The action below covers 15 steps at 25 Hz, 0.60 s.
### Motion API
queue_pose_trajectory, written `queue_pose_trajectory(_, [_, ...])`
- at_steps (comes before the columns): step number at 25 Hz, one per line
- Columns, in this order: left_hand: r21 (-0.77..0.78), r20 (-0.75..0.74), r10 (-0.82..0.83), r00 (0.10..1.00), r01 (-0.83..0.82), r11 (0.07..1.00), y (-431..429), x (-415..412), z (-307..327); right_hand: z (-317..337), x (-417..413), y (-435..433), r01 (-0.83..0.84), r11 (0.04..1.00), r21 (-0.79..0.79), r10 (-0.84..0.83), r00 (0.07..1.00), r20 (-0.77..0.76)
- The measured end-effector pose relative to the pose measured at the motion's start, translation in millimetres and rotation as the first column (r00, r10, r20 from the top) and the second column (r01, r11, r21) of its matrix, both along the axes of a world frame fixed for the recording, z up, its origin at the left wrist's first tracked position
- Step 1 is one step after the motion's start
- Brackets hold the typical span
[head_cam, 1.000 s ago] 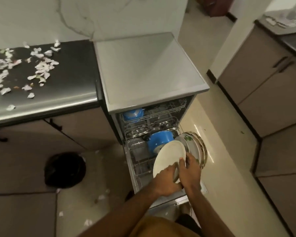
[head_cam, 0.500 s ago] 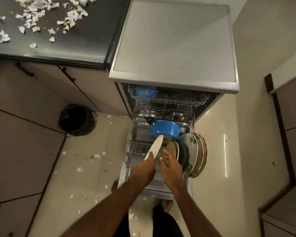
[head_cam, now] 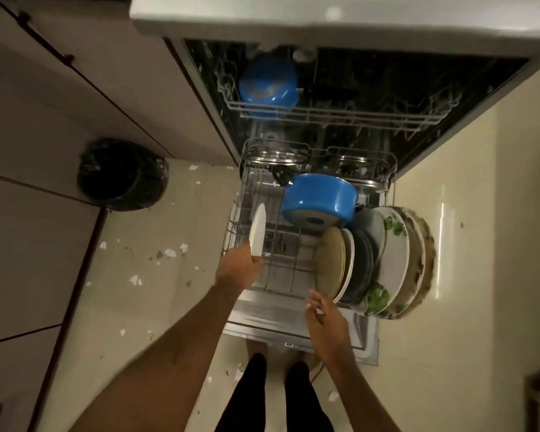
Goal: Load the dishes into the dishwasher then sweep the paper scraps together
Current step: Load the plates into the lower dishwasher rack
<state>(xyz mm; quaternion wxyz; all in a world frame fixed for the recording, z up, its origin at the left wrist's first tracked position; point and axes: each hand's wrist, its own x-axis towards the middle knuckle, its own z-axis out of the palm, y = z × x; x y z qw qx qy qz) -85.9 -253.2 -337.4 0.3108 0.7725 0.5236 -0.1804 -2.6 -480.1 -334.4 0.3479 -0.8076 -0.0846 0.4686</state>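
The dishwasher stands open with its lower rack (head_cam: 231,232) pulled out over the door. My left hand (head_cam: 238,269) grips a white plate (head_cam: 258,232) by its lower edge and holds it upright at the rack's left side. My right hand (head_cam: 323,319) hovers with relaxed fingers just in front of a row of upright plates (head_cam: 387,263) at the rack's right end, holding nothing. A blue pot (head_cam: 320,199) lies upside down in the middle of the rack. Another blue pot (head_cam: 267,85) sits in the upper rack (head_cam: 340,115).
Paper scraps (head_cam: 169,252) lie scattered on the cream floor to the left of the dishwasher. A bin with a black bag (head_cam: 123,174) stands against the cabinets at left. Steel lids (head_cam: 278,159) stand at the back of the lower rack. My legs are below the door.
The camera has tipped further down and closer. My left hand has carried the white plate to the rack's left side. My right hand has let go of the plate and drawn back.
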Motion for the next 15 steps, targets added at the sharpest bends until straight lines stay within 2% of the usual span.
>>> queue_pose_trajectory(6, [-0.002,-0.002,0.039,0.999,-0.039,0.999,1,-16,-54,-56,-12,-26,0.026,0.998,-0.059,-0.029,0.998,-0.047])
queue_pose_trajectory(12, [-0.119,0.059,0.006,0.998,0.001,0.993,17,-27,-72,-67,-14,-20,0.002,0.993,-0.115,-0.004,1.000,-0.022])
queue_pose_trajectory(15, [-0.114,0.030,-0.012,0.999,0.015,0.993,21,-27,-77,-71,-18,-10,-0.050,0.991,-0.123,0.045,0.998,-0.040])
